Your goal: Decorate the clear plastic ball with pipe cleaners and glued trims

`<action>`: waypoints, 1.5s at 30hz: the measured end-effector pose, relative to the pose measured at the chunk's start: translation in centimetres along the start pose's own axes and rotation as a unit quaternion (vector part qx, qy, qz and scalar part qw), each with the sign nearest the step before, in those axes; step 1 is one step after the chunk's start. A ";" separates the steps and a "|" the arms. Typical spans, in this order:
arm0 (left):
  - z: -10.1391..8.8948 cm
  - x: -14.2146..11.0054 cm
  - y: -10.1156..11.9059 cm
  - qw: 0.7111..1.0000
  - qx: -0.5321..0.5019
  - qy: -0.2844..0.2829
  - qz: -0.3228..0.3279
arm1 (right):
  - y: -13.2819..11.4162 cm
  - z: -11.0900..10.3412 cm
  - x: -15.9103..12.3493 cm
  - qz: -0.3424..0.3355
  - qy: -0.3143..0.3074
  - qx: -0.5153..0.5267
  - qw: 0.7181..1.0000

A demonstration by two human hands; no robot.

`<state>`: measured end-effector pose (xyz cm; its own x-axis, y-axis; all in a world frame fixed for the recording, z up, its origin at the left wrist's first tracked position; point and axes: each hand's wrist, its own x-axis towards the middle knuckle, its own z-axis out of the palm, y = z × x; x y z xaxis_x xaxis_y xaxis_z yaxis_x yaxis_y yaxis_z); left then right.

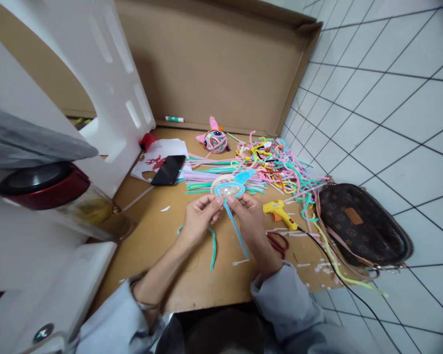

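Above the middle of the table I hold a small pipe-cleaner craft between both hands. It has a clear, shiny round body edged in blue, and a fuzzy blue piece sticks out at its upper right. My left hand pinches the lower left edge with thumb and fingers. On the lower right, my right hand is closed on it the same way. A loose blue pipe cleaner runs down from the craft between my hands. Under my left wrist lies a bent green pipe cleaner.
Behind my hands lie bundled pipe cleaners, a tangled pile, a pink animal ball and a phone. At right are a yellow glue gun, red-handled scissors and a brown bag; at left, a glass bottle.
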<state>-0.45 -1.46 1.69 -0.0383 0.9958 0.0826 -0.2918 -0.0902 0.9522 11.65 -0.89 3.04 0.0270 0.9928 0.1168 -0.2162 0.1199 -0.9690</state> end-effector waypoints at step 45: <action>0.2 -0.2 0.5 0.998 0.069 0.008 0.001 | -1.2 -0.9 0.8 0.055 0.028 0.122 0.991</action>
<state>-0.45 -1.71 2.21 -0.0551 0.9953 0.0797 -0.1574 -0.0875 0.9837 12.85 -0.24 4.14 0.0421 0.9991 -0.0043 -0.4506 0.0152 -0.8926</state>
